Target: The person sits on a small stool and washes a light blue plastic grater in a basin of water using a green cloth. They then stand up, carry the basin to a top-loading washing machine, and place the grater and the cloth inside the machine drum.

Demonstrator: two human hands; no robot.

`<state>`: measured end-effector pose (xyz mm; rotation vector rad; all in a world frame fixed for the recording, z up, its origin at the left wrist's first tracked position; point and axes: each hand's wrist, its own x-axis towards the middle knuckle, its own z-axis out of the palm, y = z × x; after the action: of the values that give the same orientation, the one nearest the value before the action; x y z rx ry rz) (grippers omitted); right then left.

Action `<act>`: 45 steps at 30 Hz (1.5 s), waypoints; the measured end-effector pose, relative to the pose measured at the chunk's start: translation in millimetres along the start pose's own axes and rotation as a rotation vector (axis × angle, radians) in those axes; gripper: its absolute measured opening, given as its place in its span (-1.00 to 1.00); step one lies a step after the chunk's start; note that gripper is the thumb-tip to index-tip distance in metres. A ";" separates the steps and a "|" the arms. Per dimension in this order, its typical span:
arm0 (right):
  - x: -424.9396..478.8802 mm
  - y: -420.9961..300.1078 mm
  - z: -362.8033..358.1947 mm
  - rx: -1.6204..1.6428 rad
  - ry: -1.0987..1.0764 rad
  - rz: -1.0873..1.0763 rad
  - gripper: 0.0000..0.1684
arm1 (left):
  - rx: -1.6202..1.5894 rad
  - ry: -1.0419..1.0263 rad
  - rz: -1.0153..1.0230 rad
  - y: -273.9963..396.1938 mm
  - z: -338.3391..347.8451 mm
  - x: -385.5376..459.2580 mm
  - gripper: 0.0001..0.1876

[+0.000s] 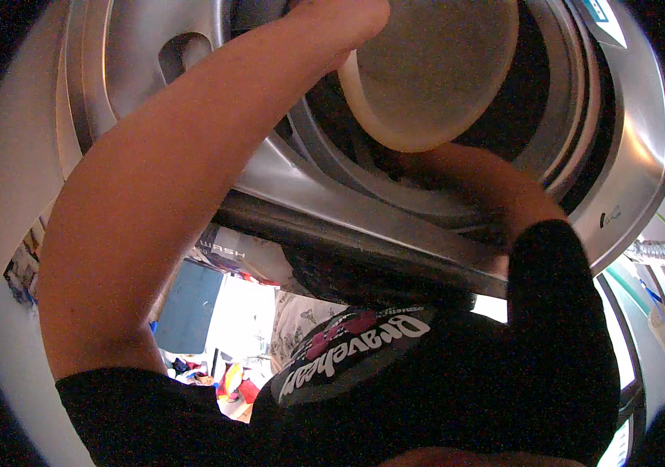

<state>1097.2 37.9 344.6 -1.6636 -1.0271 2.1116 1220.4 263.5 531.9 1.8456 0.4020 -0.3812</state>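
Observation:
A round, pale disc-shaped thing (pixel 431 76) with a lighter rim, perhaps a bowl or lid, sits before the dark round opening (pixel 528 99) of what looks like a silver washing machine (pixel 320 187). From the left my bare arm reaches up to the disc's upper left edge. Of my left hand (pixel 364 17) only the wrist and heel show, against that edge; the fingers lie beyond the top of the picture. My right forearm (pixel 484 175) bends into the opening and passes behind the disc's lower edge. The disc hides my right hand, so its grip does not show.
An oval recess (pixel 183 55) is set into the silver panel at upper left. Below the machine's edge are a panel bearing writing (pixel 227 251) and a blue-grey panel (pixel 186 306). Colourful items (pixel 233 382) lie on the floor. Pale tubes (pixel 662 333) hang at right.

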 end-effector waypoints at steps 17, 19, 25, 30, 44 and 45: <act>0.3 -10.6 30.0 -0.009 0.258 0.029 -0.64 | 0.017 -0.101 -0.019 -28.9 3.7 2.9 -0.49; -7.6 -17.0 28.5 -0.059 0.423 0.014 -0.71 | 0.094 -0.065 -0.052 -31.2 7.3 7.4 -0.59; -74.6 -45.8 13.1 0.060 0.692 0.186 -0.70 | -0.053 -0.145 0.030 -51.7 19.5 21.1 -0.51; -177.1 -88.2 4.4 0.303 1.035 0.225 -0.66 | -0.138 -0.195 -0.046 -70.3 23.7 36.5 -0.51; -197.3 -112.6 35.9 0.475 1.771 0.153 -0.68 | -0.223 -0.269 -0.168 -13.9 28.8 -28.2 -0.37; -195.9 -113.3 37.2 0.426 1.752 0.169 -0.68 | -0.271 -0.264 -0.136 -19.7 25.5 -27.8 -0.36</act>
<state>1098.9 -11.6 568.5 -2.2962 0.1467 0.2224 1185.2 242.6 520.3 1.4861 0.3777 -0.6247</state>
